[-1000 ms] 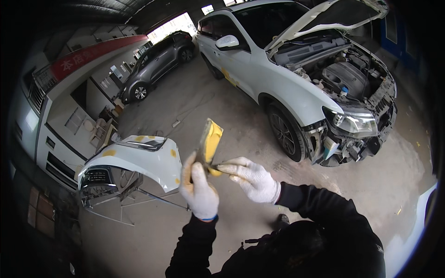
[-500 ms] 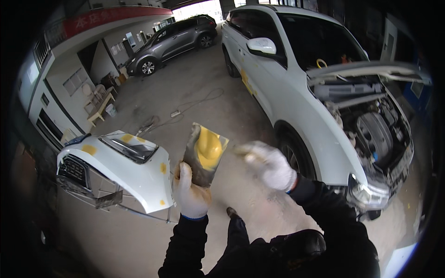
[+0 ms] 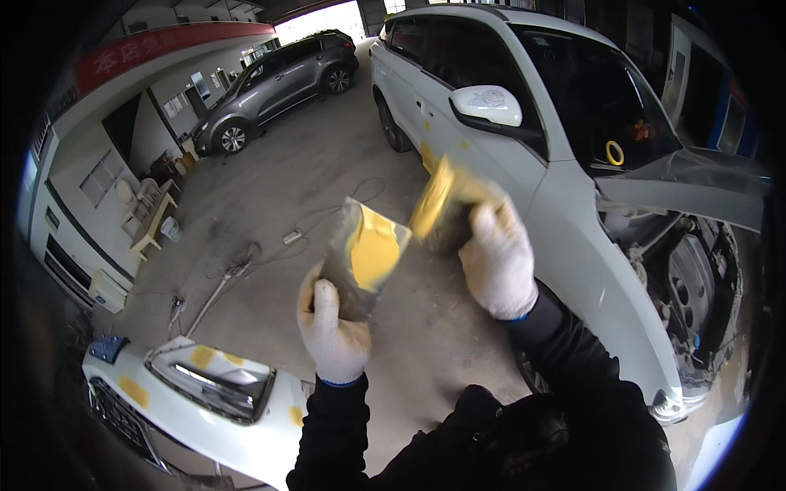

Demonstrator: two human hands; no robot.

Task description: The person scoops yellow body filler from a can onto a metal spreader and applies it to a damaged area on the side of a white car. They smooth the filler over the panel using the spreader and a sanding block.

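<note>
Left fingers (image 3: 326,303): I pinch the puttied plate (image 3: 341,248).
Right fingers (image 3: 485,219): I grip a scraper (image 3: 442,214) by the plate's right edge.
Floor (image 3: 319,151): spreads beyond the plate's top.

Stained grey floor (image 3: 246,204) carries a dark grey car (image 3: 282,86) at eleven o'clock and a white car (image 3: 573,209) at two; toward nine lie a small pale block (image 3: 292,236) with looping cable (image 3: 383,189) and, farther out, a white bucket (image 3: 171,229).
</note>
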